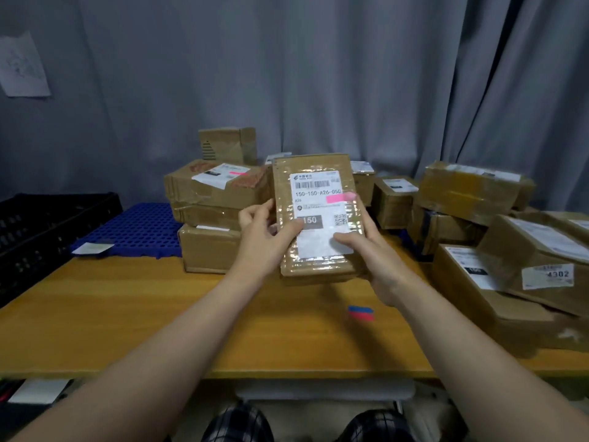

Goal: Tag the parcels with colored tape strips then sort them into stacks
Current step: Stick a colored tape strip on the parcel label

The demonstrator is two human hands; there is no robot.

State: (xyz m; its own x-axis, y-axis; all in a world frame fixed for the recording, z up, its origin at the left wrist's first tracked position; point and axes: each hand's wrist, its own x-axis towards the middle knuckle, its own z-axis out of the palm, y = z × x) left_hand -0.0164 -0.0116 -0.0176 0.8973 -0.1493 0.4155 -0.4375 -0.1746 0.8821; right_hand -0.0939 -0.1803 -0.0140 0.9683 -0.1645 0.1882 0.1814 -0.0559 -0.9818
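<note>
I hold a flat brown parcel [315,173] tilted up above the wooden table [159,314], its white label facing me. A pink tape strip [335,198] sits on the label's right side. My left hand [264,231] grips the parcel's left edge, thumb on the label. My right hand [366,247] grips the right edge, thumb on the lower label and a fingertip by the pink strip. A blue and a pink tape strip [361,312] lie on the table below my right hand. To the left stands a stack of parcels [210,218]; its large top box bears a pink strip [239,172].
A heap of untagged brown parcels [510,244] fills the table's right side. A small box [228,145] tops the left stack. A blue perforated tray [137,231] and a black crate [38,231] sit at the left. A grey curtain [318,74] hangs behind.
</note>
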